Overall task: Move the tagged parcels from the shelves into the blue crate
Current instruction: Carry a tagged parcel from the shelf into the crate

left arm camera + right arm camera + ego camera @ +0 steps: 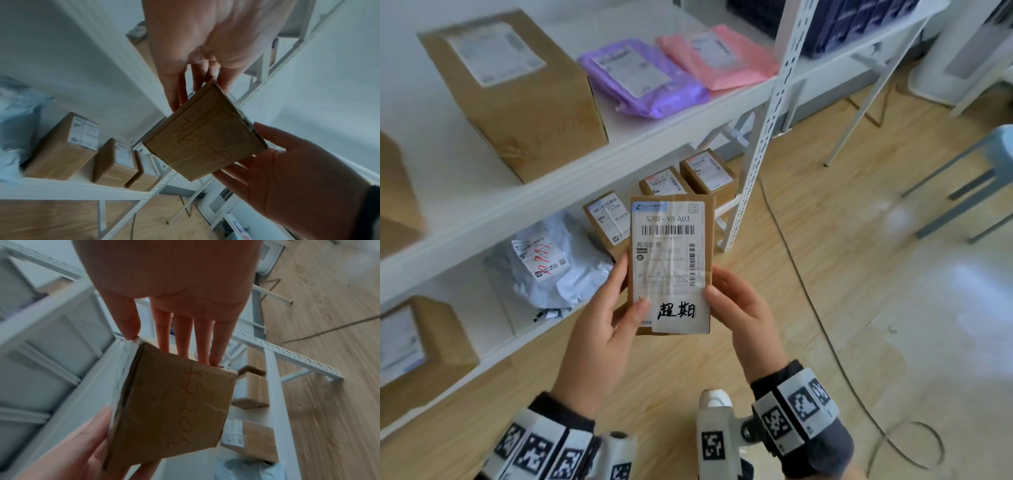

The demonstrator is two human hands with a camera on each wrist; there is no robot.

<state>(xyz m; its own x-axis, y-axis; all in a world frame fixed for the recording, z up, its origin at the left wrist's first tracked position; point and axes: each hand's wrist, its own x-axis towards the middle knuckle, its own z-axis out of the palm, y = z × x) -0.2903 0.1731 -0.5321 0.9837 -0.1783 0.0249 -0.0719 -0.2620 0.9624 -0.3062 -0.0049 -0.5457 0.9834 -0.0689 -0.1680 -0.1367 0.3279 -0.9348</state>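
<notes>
The white shelves point(571, 161) fill the left of my view over a wooden floor point(825, 274). On the upper shelf sits a large cardboard box point(517, 99), then a purple mailer bag point(640, 77) and, just beside it, a pink mailer bag point(717, 56). On the lower shelf another brown box point(417, 342) stands at the near end, a crumpled grey mailer bag point(548, 260) lies further along, and three small labelled cartons point(705, 171) stand in a row toward the upright post. A grey cable point(825, 329) trails across the floor, and a blue stool point(983, 171) stands at the right edge.

In front of the lower shelf, off it and in the air, I hold the tagged parcel point(671, 263), a flat brown carton with its shipping label facing me and a white tag point(678, 313) with two handwritten black characters at its near end. My left hand point(599, 329) takes its left edge, thumb lying on the label face near the tag and fingers behind. My right hand point(743, 315) takes the right edge the same way, thumb tip on the front, fingers spread across the back. From the wrist views the underside of the parcel point(205, 142) shows orange handwriting, with my fingers point(180, 337) lying nearly straight along it. So each grip is a light pinch between thumb and fingers on the carton's opposite edges.
</notes>
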